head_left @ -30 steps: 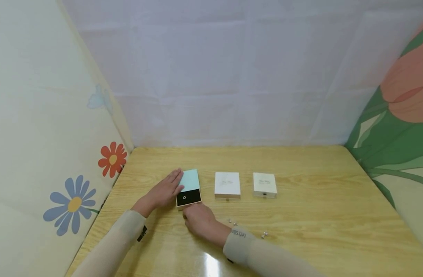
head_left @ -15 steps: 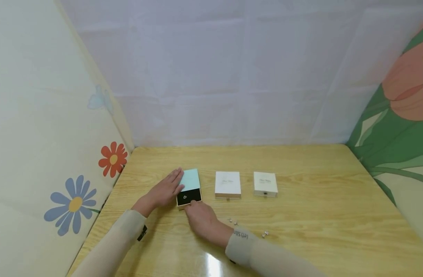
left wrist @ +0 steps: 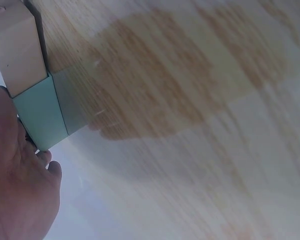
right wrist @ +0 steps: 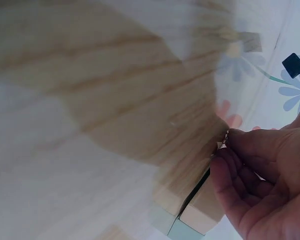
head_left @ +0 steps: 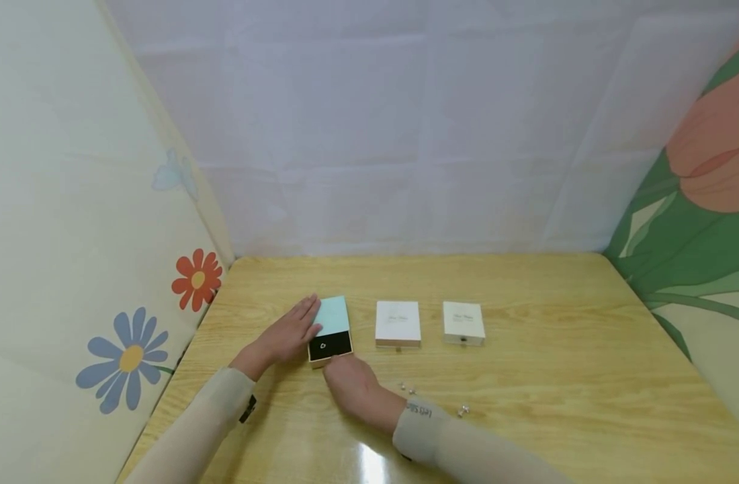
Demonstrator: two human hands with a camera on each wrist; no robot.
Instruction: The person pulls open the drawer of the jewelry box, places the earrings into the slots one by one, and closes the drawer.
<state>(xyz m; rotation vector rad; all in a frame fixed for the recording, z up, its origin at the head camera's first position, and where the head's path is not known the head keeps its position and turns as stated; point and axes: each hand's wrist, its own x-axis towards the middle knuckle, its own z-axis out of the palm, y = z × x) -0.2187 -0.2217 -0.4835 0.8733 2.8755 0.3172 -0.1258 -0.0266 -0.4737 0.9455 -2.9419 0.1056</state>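
A pale teal jewellery box lies at the left with its drawer partly out. On the drawer's black insert sits a small silver ring-like piece. My left hand rests along the box's left side, fingers straight on its teal cover. At the drawer's front edge, my right hand has its fingers curled. In the right wrist view, thumb and forefinger pinch a tiny shiny, beaded-looking piece; what it is exactly is too small to tell. The left wrist view shows the teal cover beside the hand.
A white box and a cream box stand to the right, both closed. Small silver jewellery pieces lie near my right wrist, with more silver pieces farther right. Everything is on a wooden table.
Half a second ago my right thumb lay over the drawer's front edge; now the hand is slightly lower, in front of it. The left hand and the boxes keep their places.
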